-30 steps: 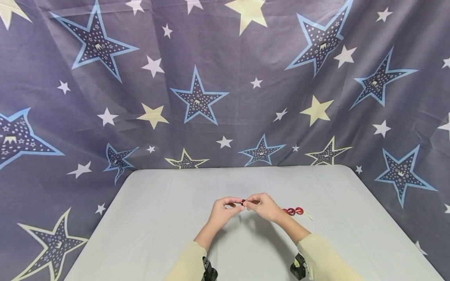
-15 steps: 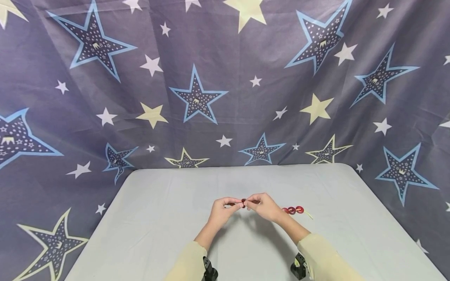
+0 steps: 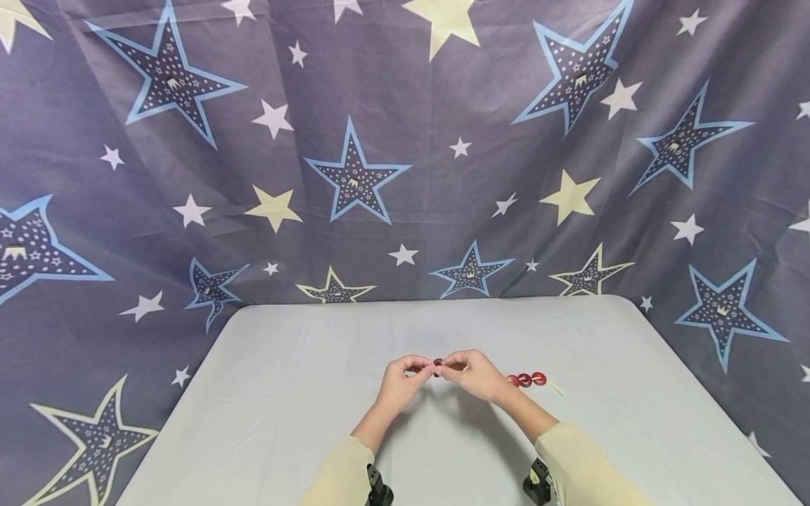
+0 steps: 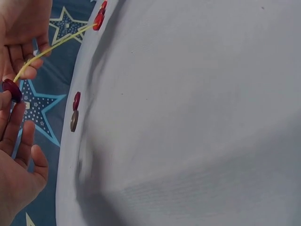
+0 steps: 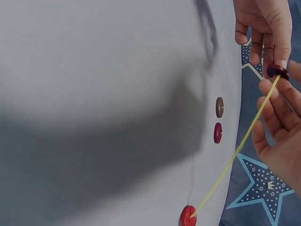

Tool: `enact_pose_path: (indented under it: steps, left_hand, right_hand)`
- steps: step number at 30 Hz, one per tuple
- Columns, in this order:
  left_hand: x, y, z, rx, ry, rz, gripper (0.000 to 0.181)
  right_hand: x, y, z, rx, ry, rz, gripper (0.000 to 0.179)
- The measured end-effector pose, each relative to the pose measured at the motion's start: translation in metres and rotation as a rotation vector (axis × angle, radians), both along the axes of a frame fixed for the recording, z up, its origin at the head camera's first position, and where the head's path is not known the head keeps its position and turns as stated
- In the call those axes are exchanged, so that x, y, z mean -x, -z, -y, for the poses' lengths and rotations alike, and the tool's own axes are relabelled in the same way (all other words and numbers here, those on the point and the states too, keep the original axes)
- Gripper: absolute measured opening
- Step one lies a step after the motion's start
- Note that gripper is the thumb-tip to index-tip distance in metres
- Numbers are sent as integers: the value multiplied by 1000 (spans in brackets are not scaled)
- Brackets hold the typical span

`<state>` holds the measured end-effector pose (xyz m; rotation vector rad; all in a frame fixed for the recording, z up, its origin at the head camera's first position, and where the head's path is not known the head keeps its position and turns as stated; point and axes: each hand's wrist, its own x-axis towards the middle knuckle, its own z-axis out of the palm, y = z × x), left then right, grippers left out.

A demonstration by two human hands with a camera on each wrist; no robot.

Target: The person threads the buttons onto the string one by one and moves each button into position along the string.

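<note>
Over the table, a dark red button (image 3: 438,366) is held up between both hands. My left hand (image 3: 397,383) pinches it from the left with thumb and fingertips; in the left wrist view the dark button (image 4: 12,90) sits tilted at these fingers. My right hand (image 3: 471,370) pinches at its other side, fingertips right at the rim, with thumb tips close together. A yellow cord (image 5: 240,146) runs from the button past the right fingers to a bright red button (image 5: 189,216) on the table. Other fingers of both hands hang half curled.
Several red buttons (image 3: 525,380) lie in a row right of the hands, with a loose cord end (image 3: 555,388) beyond. A dark red button (image 5: 217,133) and a brown button (image 5: 219,107) lie apart on the white-covered table (image 3: 304,422). A star-patterned curtain (image 3: 405,140) hangs behind.
The right thumb has shifted slightly left across the held button, toward the left thumb. The left hand has hardly moved, and the row of buttons stays put.
</note>
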<state>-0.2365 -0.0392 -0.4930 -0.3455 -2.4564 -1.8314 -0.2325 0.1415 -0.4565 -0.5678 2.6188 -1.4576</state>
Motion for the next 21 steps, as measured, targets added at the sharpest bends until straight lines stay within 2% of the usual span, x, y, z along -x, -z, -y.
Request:
enact_pose_path:
  steps: [8,21]
  left_hand:
    - [-1,1,0,-32,-16,-16,17]
    - [2,2,1,-12,-25,-28,14]
  right_hand:
    - [-2,0,1,-69,-14,-96,13]
    - [0,-3,2,-143,5,-227,22]
